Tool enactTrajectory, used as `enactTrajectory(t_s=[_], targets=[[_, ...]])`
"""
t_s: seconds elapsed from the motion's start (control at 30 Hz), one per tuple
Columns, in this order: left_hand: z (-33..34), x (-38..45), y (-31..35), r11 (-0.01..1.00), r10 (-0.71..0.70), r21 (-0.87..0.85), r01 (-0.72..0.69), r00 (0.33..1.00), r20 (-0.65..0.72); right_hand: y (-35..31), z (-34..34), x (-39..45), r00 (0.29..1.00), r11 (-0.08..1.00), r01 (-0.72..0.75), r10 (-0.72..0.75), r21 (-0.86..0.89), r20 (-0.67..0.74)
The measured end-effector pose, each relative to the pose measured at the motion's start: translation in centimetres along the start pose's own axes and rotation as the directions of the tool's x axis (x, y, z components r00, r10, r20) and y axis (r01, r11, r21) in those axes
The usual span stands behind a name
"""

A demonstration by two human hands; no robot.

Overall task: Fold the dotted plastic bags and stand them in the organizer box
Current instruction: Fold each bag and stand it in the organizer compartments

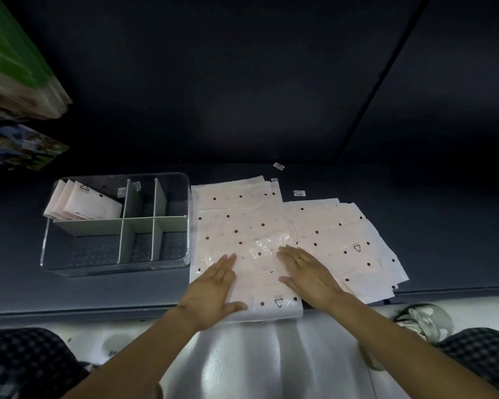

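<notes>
A: Two hands are pressed flat on the dotted bag (257, 263) at the desk's near edge, left hand (213, 286) on its left side, right hand (306, 272) on its right. Fingers are held straight and spread slightly; nothing is pinched.

B: And the bag's lie?

A: Its long axis is run from the near edge towards the far edge, straight ahead of both hands, on top of a flat stack (234, 208). A fold towards the far edge is judged likeliest, with the near end to be lifted over.

B: Which hand is nearer the box?

A: The left. The organizer box (116, 263) is set just beside the stack, towards the desk's left edge. Folded bags (81, 205) are already stood, leaning, in its far-left compartment; the other compartments appear unfilled.

B: Room to work?

A: A second loose pile (343, 243) is fanned out just to the right, so open desk (444, 226) is found mostly beyond it and along the far edge.
</notes>
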State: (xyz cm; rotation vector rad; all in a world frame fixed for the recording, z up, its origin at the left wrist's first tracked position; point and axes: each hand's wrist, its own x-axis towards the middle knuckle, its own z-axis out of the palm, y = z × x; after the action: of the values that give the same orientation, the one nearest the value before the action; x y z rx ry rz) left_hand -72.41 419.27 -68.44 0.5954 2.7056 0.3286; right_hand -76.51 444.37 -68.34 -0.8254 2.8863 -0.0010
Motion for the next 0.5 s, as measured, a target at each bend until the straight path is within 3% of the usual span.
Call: enactTrajectory(t_s=[0.1, 0.23, 0.4, 0.5], targets=[[0.1, 1.3, -0.1, 0.999, -0.014, 0.046, 0.013, 1.0, 0.004, -0.3, -0.4, 1.1, 0.985, 0.989, 0.128, -0.136, -0.079, -0.102], [0.3, 2.0, -0.5, 0.998, 0.003, 0.07, 0.002, 0.998, -0.067, 0.1, -0.4, 2.6, 0.954, 0.933, 0.251, -0.284, -0.256, -0.098], [-0.1, 2.4, -0.2, 1.0, 0.013, -0.01, -0.015, 0.989, -0.147, 0.2, -2.1, 3.3, 0.962, 0.966, 0.26, -0.259, 0.003, -0.088], [-0.2, 1.3, -0.9, 0.999, 0.049, -0.009, -0.05, 0.995, -0.087, 0.6, -2.1, 2.3, 0.957, 0.953, 0.267, -0.28, 0.146, 0.077]])
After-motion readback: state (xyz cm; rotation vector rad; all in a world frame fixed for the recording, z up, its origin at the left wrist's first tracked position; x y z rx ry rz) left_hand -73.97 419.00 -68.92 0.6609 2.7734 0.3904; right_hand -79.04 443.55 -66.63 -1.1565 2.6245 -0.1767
